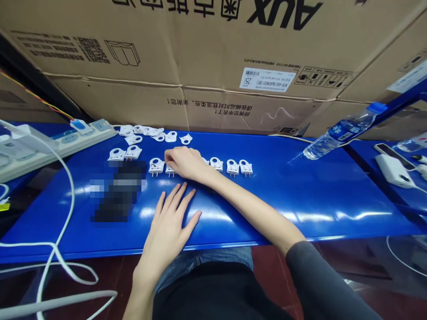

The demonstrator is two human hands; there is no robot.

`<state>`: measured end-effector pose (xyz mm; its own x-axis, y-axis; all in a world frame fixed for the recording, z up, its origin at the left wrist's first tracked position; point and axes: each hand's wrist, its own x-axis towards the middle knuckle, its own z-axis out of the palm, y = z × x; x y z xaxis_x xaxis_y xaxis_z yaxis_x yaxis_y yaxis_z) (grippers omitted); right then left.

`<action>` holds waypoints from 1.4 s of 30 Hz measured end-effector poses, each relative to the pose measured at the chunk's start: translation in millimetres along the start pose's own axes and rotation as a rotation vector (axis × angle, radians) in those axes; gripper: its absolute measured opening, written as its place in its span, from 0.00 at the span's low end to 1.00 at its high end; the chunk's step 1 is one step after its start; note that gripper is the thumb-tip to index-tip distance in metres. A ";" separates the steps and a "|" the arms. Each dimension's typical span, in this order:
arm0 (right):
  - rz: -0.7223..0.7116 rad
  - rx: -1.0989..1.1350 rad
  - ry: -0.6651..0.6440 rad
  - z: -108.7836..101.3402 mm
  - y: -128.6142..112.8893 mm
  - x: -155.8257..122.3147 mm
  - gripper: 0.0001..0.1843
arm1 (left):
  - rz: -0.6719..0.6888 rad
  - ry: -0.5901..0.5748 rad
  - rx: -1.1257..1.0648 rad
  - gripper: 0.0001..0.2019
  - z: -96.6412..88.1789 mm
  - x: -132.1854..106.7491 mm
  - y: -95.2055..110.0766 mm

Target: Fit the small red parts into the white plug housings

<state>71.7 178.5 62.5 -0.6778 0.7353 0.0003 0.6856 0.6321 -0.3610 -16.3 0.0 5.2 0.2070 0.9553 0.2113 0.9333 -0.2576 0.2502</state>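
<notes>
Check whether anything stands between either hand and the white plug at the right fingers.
Nothing visible does. The right hand is over the white plug, partly hiding it; whether its fingers grip it I cannot tell. The left hand is nearer the camera, with no object visible between it and the plug.

1 blue-capped bottle (343, 132) stands right of 1 power strip (72, 145), before a large cardboard box (200, 51).

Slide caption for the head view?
Right hand at a row of white two-pin plugs, left hand palm-down on blue table.
</notes>
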 end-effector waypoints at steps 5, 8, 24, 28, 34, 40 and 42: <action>0.025 0.025 -0.147 -30.3 14.7 -7.8 0.10 | -0.007 -0.005 -0.008 0.27 -1.7 0.1 1.0; 0.005 0.049 -0.347 -48.8 28.5 -15.9 0.06 | -0.008 0.001 -0.013 0.27 -1.3 -0.1 1.0; -0.037 0.089 0.038 -12.1 -1.5 3.3 0.14 | -0.006 0.004 -0.017 0.27 0.1 -0.4 0.1; -0.046 0.068 0.030 6.8 -20.1 18.6 0.13 | -0.005 0.006 -0.024 0.27 0.3 -0.4 -0.5; -0.025 0.065 -0.005 17.2 -29.7 30.1 0.13 | -0.005 0.008 -0.041 0.26 -0.4 -1.2 -1.1; 0.003 0.058 -0.022 20.7 -29.8 33.2 0.13 | -0.007 0.006 -0.046 0.26 -1.3 -1.3 -1.1; 0.016 0.045 -0.034 20.3 -30.8 33.1 0.13 | -0.006 0.005 -0.046 0.26 -1.5 -1.2 -1.0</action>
<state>22.8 178.4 54.6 -0.6763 0.7357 -0.0370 0.6839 0.6084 -0.4026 -17.9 -1.1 6.1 0.1999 0.9561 0.2143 0.9201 -0.2583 0.2946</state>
